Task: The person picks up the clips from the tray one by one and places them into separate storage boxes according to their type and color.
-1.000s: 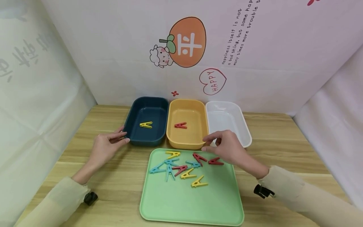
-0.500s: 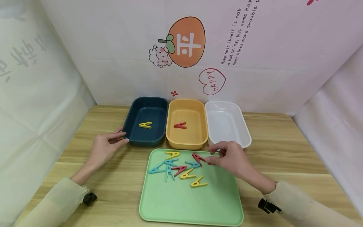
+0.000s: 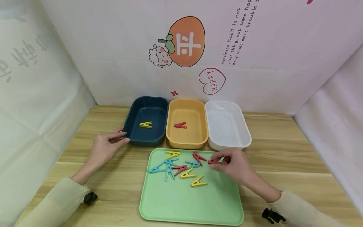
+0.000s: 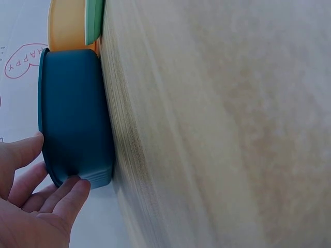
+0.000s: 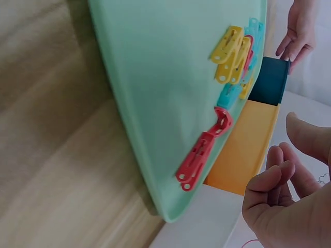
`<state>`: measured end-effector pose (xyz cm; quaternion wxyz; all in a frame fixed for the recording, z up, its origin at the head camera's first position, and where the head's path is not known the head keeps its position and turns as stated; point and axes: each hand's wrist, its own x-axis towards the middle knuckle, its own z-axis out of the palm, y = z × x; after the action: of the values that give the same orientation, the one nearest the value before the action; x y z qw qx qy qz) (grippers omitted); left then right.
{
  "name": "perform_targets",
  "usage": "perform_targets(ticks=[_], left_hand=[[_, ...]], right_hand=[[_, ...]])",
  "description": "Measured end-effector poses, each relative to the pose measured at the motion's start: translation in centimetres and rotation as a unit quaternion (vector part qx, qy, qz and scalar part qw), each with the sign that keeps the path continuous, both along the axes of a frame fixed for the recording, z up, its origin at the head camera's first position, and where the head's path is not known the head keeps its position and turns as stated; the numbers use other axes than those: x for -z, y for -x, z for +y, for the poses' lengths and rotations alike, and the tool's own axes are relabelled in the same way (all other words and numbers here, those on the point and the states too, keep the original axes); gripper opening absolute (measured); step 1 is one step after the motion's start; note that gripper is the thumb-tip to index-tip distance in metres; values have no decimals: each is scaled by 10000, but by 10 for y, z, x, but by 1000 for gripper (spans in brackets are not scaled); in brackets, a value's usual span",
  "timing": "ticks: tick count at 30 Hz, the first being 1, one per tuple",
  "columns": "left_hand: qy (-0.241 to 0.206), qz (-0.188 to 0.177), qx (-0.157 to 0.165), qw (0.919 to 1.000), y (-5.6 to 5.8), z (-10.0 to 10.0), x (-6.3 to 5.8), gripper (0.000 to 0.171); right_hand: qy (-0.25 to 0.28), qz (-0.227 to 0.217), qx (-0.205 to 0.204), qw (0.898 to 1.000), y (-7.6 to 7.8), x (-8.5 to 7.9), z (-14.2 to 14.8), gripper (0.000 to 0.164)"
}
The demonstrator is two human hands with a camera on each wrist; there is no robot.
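Note:
In the head view my left hand (image 3: 105, 148) touches the near left corner of the dark blue tub (image 3: 146, 143). Its thumb (image 4: 27, 150) lies at the rim and other fingers reach the end wall in the left wrist view. Over the green tray (image 3: 190, 205), my right hand (image 3: 233, 165) has thumb and index finger parted on either side of a red clothespin (image 3: 214, 161). That clothespin (image 5: 195, 159) lies on the tray, apart from the fingers in the right wrist view. Another red clothespin (image 3: 199, 158) is just left of it.
Several blue, yellow and red clothespins (image 3: 170, 168) lie at the tray's far left. A yellow clothespin (image 3: 146, 125) is in the dark blue tub, a red one (image 3: 180, 125) in the orange tub (image 3: 187, 145). The white tub (image 3: 229, 126) adjoins at right. A white cloth wall (image 3: 127, 72) stands behind.
My right hand has moved from the near edge of the orange tub down over the tray to the rightmost red clothespin. The left hand has stayed at the dark blue tub.

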<state>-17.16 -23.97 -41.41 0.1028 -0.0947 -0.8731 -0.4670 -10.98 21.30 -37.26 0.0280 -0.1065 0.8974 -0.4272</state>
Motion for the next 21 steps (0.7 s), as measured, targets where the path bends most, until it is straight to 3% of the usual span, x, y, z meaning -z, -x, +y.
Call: perform_targets(ticks=[8,21], left_hand=[[5,-54,-11,10000,1,0,0,36],[-4,-46,-10,10000,2,-1,1,37]], right_hand=[[-1,-244,-110,9996,-2,13,5,17],[-238,-232,-784,9964,-6,32,0,21]])
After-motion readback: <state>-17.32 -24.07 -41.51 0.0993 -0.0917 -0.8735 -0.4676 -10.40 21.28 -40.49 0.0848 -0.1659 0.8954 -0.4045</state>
